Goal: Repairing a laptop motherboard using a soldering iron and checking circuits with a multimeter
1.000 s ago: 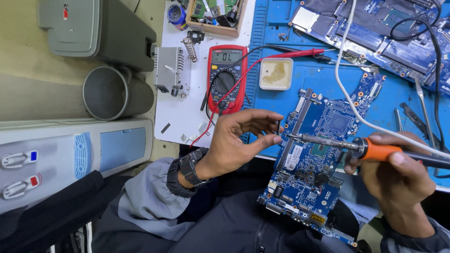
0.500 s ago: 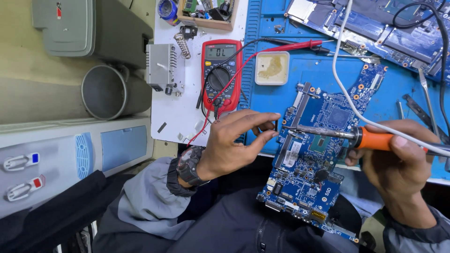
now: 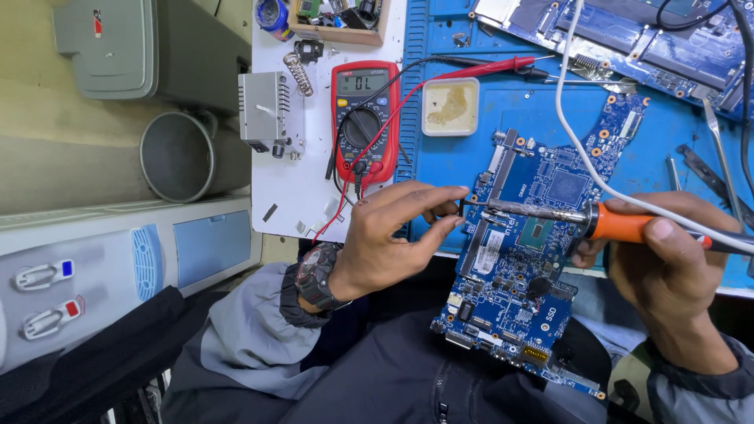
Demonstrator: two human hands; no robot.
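A blue circuit board (image 3: 534,259) lies tilted from the blue mat down onto my lap. My right hand (image 3: 667,267) grips a soldering iron with an orange handle (image 3: 620,224); its metal tip reaches left to the board's left edge. My left hand (image 3: 393,235), with a wristwatch, pinches something thin at that same edge, right at the iron's tip. What the fingers pinch is too small to tell.
A red multimeter (image 3: 363,118) with red and black leads lies on the white surface. Beside it sit a square flux tub (image 3: 450,106), a grey metal block (image 3: 265,110) and a spring. A second board (image 3: 628,35) lies at the back; tweezers (image 3: 722,157) at right; a grey bin (image 3: 177,157) at left.
The view has shifted slightly. The iron's tip and my left fingers have closed together at the board's left edge.
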